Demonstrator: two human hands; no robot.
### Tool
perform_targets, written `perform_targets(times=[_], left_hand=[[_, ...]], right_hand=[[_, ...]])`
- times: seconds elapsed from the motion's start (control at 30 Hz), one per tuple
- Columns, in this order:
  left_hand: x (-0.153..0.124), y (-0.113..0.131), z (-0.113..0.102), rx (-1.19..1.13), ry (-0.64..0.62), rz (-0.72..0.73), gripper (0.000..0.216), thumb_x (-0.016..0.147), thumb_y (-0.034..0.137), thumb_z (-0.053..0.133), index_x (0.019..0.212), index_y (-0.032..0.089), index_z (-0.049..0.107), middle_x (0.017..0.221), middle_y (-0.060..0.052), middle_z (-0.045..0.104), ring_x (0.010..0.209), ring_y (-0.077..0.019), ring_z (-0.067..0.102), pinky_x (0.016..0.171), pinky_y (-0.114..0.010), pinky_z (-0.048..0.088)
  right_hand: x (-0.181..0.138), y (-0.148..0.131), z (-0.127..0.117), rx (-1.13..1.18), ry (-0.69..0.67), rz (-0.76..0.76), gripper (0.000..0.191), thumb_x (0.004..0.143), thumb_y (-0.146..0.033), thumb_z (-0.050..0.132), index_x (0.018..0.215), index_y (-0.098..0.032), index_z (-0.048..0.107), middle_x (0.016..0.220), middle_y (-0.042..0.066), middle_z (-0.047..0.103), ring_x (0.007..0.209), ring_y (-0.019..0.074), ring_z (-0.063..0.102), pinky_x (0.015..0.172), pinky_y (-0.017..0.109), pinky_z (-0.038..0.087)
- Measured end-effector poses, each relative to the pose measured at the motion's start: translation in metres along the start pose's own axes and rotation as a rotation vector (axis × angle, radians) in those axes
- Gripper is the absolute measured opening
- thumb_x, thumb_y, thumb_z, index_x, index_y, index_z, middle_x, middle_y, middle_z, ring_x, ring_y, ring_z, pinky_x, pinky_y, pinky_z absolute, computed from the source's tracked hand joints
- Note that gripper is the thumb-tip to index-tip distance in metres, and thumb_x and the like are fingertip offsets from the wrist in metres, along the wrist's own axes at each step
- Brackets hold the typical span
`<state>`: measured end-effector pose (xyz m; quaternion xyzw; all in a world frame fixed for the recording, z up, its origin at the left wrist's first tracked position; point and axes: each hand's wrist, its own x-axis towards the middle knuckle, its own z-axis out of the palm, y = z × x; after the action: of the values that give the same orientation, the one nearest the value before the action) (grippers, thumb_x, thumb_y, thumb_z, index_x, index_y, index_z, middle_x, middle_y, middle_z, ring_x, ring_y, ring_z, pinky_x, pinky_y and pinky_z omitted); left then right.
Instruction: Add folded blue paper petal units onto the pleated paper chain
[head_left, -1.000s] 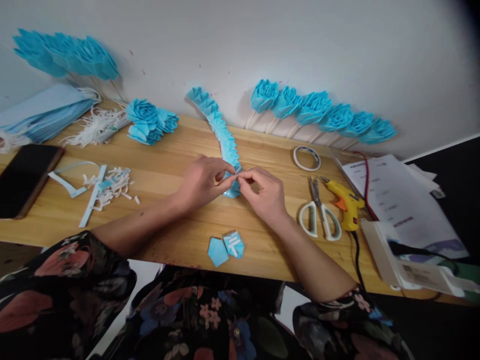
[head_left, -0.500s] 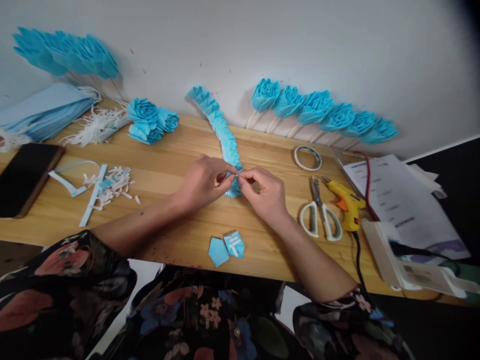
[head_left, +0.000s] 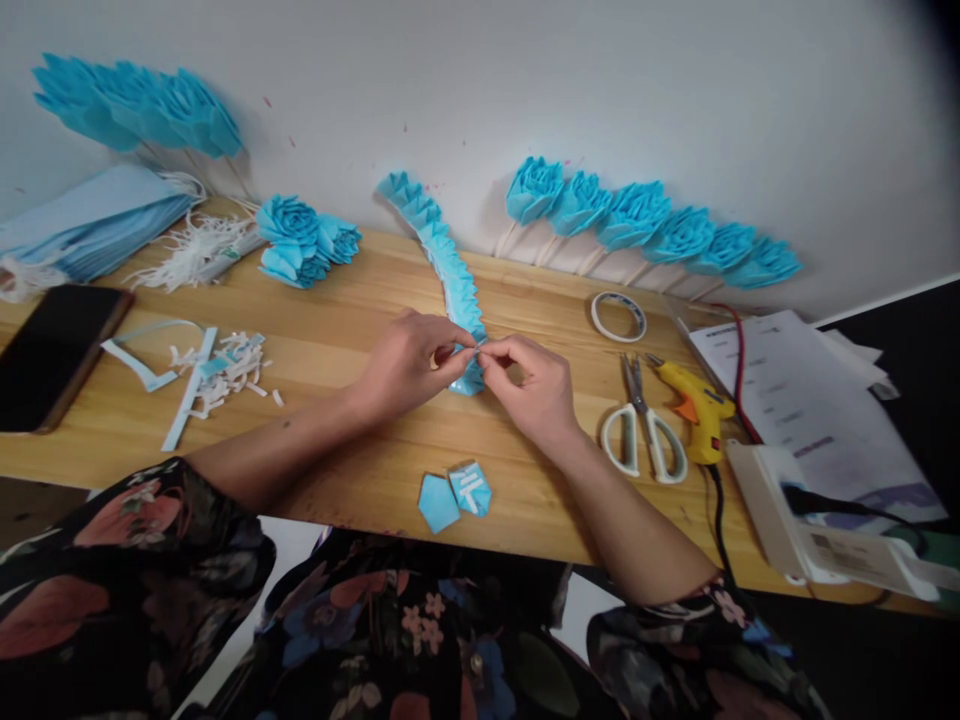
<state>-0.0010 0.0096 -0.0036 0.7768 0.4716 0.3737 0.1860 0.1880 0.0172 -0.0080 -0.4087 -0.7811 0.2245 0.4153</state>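
My left hand and my right hand meet fingertip to fingertip over the table. Both are closed in a pinch; what lies between the fingertips is too small to make out. Right behind and beneath them runs a long row of pleated blue petals, its near end partly hidden by my fingers. Close to the table's front edge lie two blue five-sided pieces, a plain one and one with white strips on it.
Scissors, a yellow glue gun and a tape roll lie on the right. Blue flowers on sticks lean against the wall. Paper scraps, a phone and stacked face masks are on the left.
The view has shifted very slightly. Both hands keep their pinch in nearly the same spot, and the objects on the table stay put.
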Motion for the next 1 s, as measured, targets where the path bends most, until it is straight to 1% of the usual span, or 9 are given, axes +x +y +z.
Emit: perform_targets(times=[0.13,0.33,0.43,0.53,0.63,0.73,0.83,0.93,1.0], left_hand=[[0.000,0.000,0.000,-0.018,-0.002,-0.013,0.021,0.092,0.032,0.057,0.089,0.019,0.073,0.066,-0.001,0.065,0.063,-0.0134,0.054,0.071,-0.031,0.038],[0.000,-0.003,0.001,-0.107,-0.014,-0.042,0.022,0.092,0.031,0.056,0.087,0.018,0.074,0.069,-0.001,0.068,0.060,-0.0113,0.052,0.064,-0.025,0.039],[0.001,0.001,-0.001,-0.175,-0.037,-0.095,0.024,0.091,0.033,0.056,0.085,0.017,0.073,0.072,-0.002,0.069,0.061,-0.0115,0.053,0.060,-0.024,0.039],[0.002,0.005,-0.005,-0.287,-0.067,-0.172,0.028,0.092,0.037,0.055,0.084,0.015,0.071,0.074,-0.004,0.069,0.067,-0.0135,0.057,0.062,-0.024,0.042],[0.004,0.004,-0.005,-0.396,0.027,-0.241,0.027,0.090,0.039,0.057,0.084,0.015,0.066,0.076,-0.003,0.067,0.072,-0.0142,0.058,0.066,-0.025,0.045],[0.007,-0.002,-0.003,-0.495,0.139,-0.297,0.027,0.085,0.039,0.064,0.096,0.015,0.063,0.080,-0.002,0.065,0.074,-0.0138,0.059,0.068,-0.025,0.046],[0.010,-0.005,-0.004,-0.603,0.015,-0.374,0.039,0.082,0.045,0.067,0.105,0.014,0.063,0.084,-0.003,0.066,0.076,-0.0146,0.060,0.069,-0.027,0.048],[0.011,-0.005,-0.006,-0.699,-0.152,-0.426,0.038,0.078,0.049,0.071,0.090,0.013,0.066,0.080,-0.003,0.067,0.073,-0.0149,0.060,0.070,-0.028,0.049],[0.010,-0.005,-0.006,-0.749,-0.178,-0.434,0.035,0.075,0.047,0.075,0.080,0.014,0.065,0.074,-0.002,0.066,0.069,-0.0140,0.060,0.069,-0.028,0.049]], right_hand=[[0.000,0.000,0.000,0.007,-0.009,0.015,0.013,0.088,-0.022,0.061,0.079,-0.023,0.070,0.078,0.002,0.074,0.070,0.0158,0.065,0.071,0.030,0.051],[0.000,-0.001,-0.001,0.021,-0.022,0.027,0.013,0.087,-0.023,0.061,0.078,-0.023,0.070,0.074,0.001,0.072,0.068,0.0153,0.063,0.069,0.030,0.050],[0.000,-0.002,-0.001,0.041,-0.024,0.048,0.012,0.086,-0.023,0.061,0.078,-0.023,0.070,0.074,0.001,0.072,0.067,0.0153,0.063,0.069,0.030,0.051],[0.001,-0.001,-0.001,0.107,-0.024,0.101,0.012,0.085,-0.024,0.062,0.078,-0.023,0.071,0.073,0.000,0.072,0.067,0.0148,0.063,0.069,0.029,0.051],[0.003,0.002,-0.003,0.240,-0.047,0.232,0.012,0.084,-0.028,0.062,0.079,-0.022,0.071,0.074,0.000,0.072,0.067,0.0141,0.063,0.067,0.028,0.051],[0.005,0.004,-0.004,0.356,-0.076,0.331,0.014,0.084,-0.033,0.064,0.080,-0.020,0.070,0.075,0.001,0.071,0.067,0.0139,0.062,0.066,0.028,0.050],[0.005,0.005,-0.005,0.414,-0.099,0.362,0.016,0.082,-0.035,0.066,0.080,-0.020,0.070,0.073,0.001,0.068,0.066,0.0136,0.059,0.065,0.028,0.049],[0.005,0.005,-0.005,0.437,-0.120,0.372,0.015,0.082,-0.035,0.066,0.079,-0.020,0.070,0.070,0.000,0.065,0.065,0.0130,0.056,0.064,0.027,0.047],[0.005,0.006,-0.005,0.459,-0.136,0.374,0.016,0.082,-0.035,0.066,0.079,-0.020,0.069,0.069,-0.001,0.063,0.064,0.0127,0.055,0.063,0.027,0.046]])
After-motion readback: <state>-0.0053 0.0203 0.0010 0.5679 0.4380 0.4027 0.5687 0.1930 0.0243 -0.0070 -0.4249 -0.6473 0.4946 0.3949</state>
